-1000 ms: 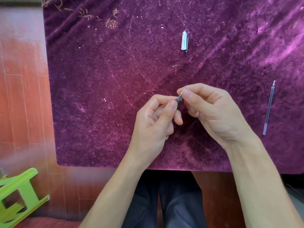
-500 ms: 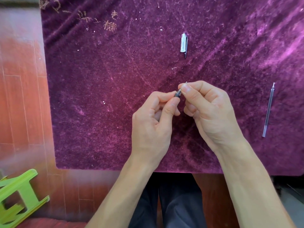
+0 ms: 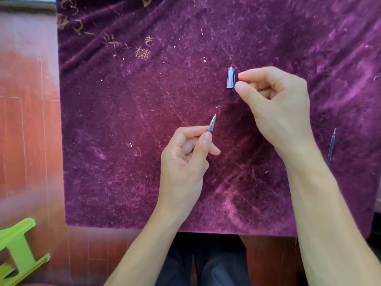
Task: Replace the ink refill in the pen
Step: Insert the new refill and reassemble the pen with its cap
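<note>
Now the left hand [image 3: 183, 162] was closed around the pen [image 3: 211, 123], thumb and forefinger pinched just below the silvery cone, and the tip pointed up and slightly to the right over the purple velvet cloth [image 3: 127, 141]. Most of the barrel was hidden inside the fist, so how much of it was there could not be told. Up and to the right, well apart from the left, the right hand [image 3: 274, 104] was curled with thumb and forefinger tips close together, right beside the pen cap [image 3: 231, 77] that lay on the cloth; whether those fingertips actually touched or gripped the cap could not be told, since the near edge of the cap sat behind them. Off on the far right, a thin ink refill [image 3: 331, 145] lay on the cloth, partly behind the right forearm, its point turned away from the person. Down at the lower left, a green plastic stool [image 3: 16, 250] sat on the reddish wooden floor [image 3: 26, 124].
</note>
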Tool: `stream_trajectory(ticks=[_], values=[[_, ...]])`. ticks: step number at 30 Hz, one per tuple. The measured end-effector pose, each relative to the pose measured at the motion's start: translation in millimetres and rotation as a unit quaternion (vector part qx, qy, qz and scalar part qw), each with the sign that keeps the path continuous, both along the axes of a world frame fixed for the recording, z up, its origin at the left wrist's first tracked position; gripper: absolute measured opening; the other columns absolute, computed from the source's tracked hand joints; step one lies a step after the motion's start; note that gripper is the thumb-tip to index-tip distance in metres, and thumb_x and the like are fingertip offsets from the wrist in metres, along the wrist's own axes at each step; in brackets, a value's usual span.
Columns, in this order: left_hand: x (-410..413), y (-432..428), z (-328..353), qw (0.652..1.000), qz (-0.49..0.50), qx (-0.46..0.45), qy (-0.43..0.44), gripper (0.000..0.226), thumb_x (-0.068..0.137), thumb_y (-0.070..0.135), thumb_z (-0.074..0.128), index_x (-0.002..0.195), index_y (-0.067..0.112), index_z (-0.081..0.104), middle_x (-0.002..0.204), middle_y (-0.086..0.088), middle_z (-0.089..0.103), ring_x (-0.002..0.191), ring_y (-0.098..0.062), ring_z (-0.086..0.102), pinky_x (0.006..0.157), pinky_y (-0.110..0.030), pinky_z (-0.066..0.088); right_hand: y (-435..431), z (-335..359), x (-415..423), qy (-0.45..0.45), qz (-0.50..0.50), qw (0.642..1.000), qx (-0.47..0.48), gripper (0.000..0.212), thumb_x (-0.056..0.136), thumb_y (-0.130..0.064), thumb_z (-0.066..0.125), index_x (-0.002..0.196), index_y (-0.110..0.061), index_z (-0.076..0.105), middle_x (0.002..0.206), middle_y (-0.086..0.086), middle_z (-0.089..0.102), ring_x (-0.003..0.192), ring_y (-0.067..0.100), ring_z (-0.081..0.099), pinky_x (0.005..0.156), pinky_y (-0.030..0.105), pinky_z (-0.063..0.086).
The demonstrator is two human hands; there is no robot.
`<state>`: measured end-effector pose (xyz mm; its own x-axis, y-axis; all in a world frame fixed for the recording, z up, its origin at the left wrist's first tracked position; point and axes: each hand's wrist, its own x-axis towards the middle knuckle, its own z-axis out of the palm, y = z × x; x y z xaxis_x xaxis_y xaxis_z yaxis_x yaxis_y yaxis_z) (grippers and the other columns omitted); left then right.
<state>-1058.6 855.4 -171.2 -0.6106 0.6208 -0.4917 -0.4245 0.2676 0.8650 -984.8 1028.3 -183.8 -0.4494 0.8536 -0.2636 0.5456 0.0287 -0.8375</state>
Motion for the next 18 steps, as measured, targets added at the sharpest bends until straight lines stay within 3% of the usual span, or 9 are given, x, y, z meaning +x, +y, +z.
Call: stream_trajectory(ticks=[2,6,11,16,18], values=[[-2,1,0,1.000,0.001,0.001,-0.007,0.010,0.104,0.015,0.056,0.106,0.016,0.066,0.074,-0.001,0.072,0.045,-0.034,0.025,0.042,-0.036,0.026,11,-3,-8,-0.030,0.020,0.999,0.027,0.016,0.095,-0.023,0.076,0.110,-0.028,0.080,0.076,-0.017,0.065,0.055,-0.005,0.054,0.066,0.009,0.045],[-3,2,-2,1.000,0.004,-0.005,-0.016,0.010,0.104,0.016,0.057,0.106,0.017,0.066,0.074,-0.001,0.072,0.046,-0.023,0.029,0.042,-0.036,0.025,21,-9,-20,-0.075,0.065,0.994,0.045,0.030,0.096,-0.027,0.076,0.126,-0.027,0.078,0.079,-0.021,0.065,0.054,-0.009,0.056,0.071,0.008,0.048],[-5,1,-3,1.000,0.003,-0.009,-0.019,0.010,0.104,0.017,0.057,0.106,0.017,0.067,0.075,-0.001,0.073,0.047,-0.022,0.030,0.042,-0.036,0.026,22,-11,-24,-0.097,0.079,0.991,0.049,0.033,0.095,-0.028,0.077,0.128,-0.026,0.078,0.079,-0.022,0.067,0.057,-0.002,0.058,0.082,0.024,0.057],[-8,0,-6,1.000,0.002,-0.009,-0.020,0.010,0.103,0.019,0.057,0.106,0.018,0.067,0.075,-0.003,0.072,0.046,-0.020,0.032,0.041,-0.033,0.028,19,-13,-25,-0.102,0.058,0.992,0.047,0.032,0.093,-0.032,0.080,0.125,-0.028,0.080,0.075,-0.021,0.067,0.053,-0.007,0.059,0.073,0.016,0.053],[-9,0,-7,1.000,0.000,-0.013,-0.015,0.010,0.103,0.020,0.058,0.107,0.019,0.067,0.077,-0.003,0.073,0.045,-0.015,0.037,0.041,-0.026,0.032,17,-12,-27,-0.111,0.052,0.991,0.048,0.032,0.092,-0.034,0.081,0.125,-0.029,0.080,0.076,-0.019,0.069,0.054,-0.004,0.059,0.074,0.019,0.056]])
